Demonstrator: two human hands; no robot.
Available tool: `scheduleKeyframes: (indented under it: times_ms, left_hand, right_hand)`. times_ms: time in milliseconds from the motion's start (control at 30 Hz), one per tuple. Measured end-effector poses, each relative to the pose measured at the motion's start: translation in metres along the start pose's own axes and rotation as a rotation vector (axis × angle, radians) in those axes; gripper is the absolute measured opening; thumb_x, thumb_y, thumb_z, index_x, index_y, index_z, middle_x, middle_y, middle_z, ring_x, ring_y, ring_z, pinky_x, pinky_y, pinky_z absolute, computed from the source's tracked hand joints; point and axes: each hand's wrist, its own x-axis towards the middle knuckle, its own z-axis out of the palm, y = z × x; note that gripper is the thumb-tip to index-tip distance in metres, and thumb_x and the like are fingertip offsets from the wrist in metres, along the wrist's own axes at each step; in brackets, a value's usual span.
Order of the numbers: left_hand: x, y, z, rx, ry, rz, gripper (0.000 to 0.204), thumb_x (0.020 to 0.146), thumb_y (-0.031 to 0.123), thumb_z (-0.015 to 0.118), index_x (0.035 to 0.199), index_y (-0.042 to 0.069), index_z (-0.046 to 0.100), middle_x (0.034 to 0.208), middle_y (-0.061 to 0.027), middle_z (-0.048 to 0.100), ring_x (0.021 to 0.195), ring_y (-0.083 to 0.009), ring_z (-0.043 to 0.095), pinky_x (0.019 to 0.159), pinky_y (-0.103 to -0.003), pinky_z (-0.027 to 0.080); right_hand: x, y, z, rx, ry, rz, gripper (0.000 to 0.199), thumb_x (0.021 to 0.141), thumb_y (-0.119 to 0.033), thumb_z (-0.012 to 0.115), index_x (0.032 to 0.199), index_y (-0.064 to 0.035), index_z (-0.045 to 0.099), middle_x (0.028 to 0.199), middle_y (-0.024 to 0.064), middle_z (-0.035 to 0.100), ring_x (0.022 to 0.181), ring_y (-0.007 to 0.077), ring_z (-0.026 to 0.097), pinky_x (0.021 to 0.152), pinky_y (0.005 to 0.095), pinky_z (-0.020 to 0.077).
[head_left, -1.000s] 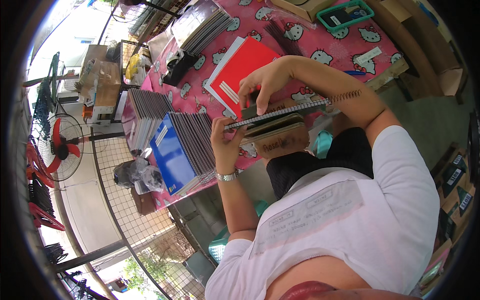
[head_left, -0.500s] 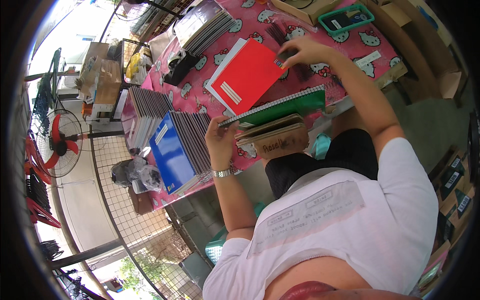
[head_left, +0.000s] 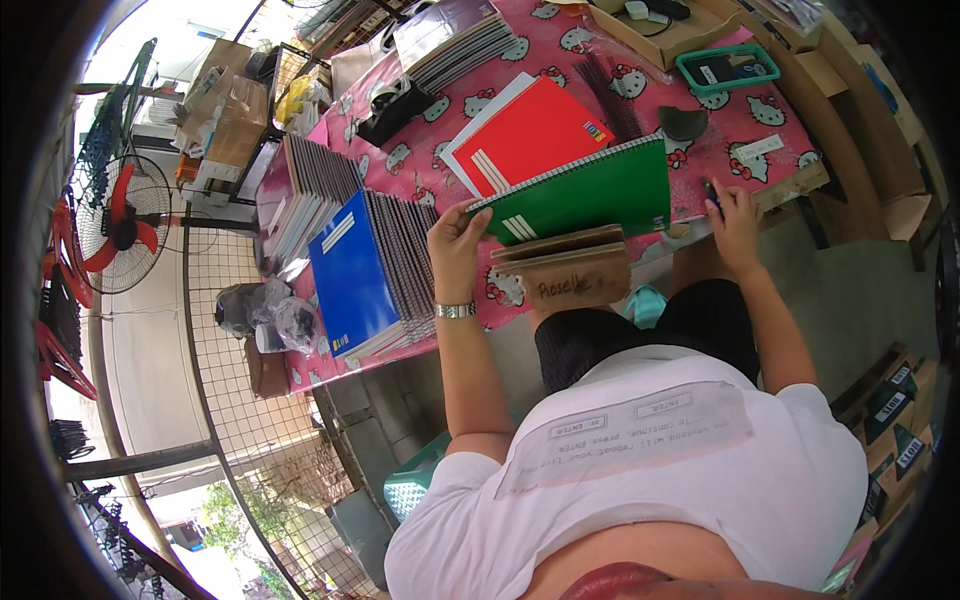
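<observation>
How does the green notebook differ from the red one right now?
The green notebook is raised on edge, whereas the red notebook lies flat on the pink-covered table. The left hand grips one end of the green notebook; no hand touches the red notebook. Both covers carry white stripes and a small multicoloured patch near a corner.

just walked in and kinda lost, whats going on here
A person is handling a green notebook; the left hand pinches its left end, beside some cardboard. The right hand holds a small dark tool, exact kind unclear, near the table edge. A red notebook lies beyond, and a blue notebook tops a stack on the left.
</observation>
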Motion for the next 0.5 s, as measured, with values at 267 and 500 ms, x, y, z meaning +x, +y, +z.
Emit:
scheduleKeyframes:
  times_ms: [267, 500]
  left_hand:
    - [-0.025, -0.012, 0.022, 0.091, 0.246, 0.212, 0.017, 0.086, 0.001, 0.071, 0.103, -0.002, 0.070, 0.085, -0.0033, 0.070, 0.072, -0.0072, 0.063, 0.063, -0.020, 0.050]
    - [-0.027, -0.014, 0.033, 0.240, 0.268, 0.406, 0.030, 0.075, -0.011, 0.062, 0.101, 0.002, 0.072, 0.084, -0.0064, 0.069, 0.074, -0.0112, 0.065, 0.065, -0.023, 0.052]
  right_hand:
    - [0.015, -0.219, -0.037, 0.554, 0.012, -0.498, 0.049, 0.076, -0.027, 0.078, 0.118, -0.0064, 0.064, 0.105, 0.0113, 0.059, 0.100, 0.0293, 0.055, 0.090, 0.0411, 0.0461]
    - [0.019, -0.248, -0.017, 0.425, 0.050, -0.608, 0.044, 0.073, -0.023, 0.078, 0.110, -0.0045, 0.066, 0.094, 0.0081, 0.060, 0.090, 0.0271, 0.056, 0.083, 0.0380, 0.0479]
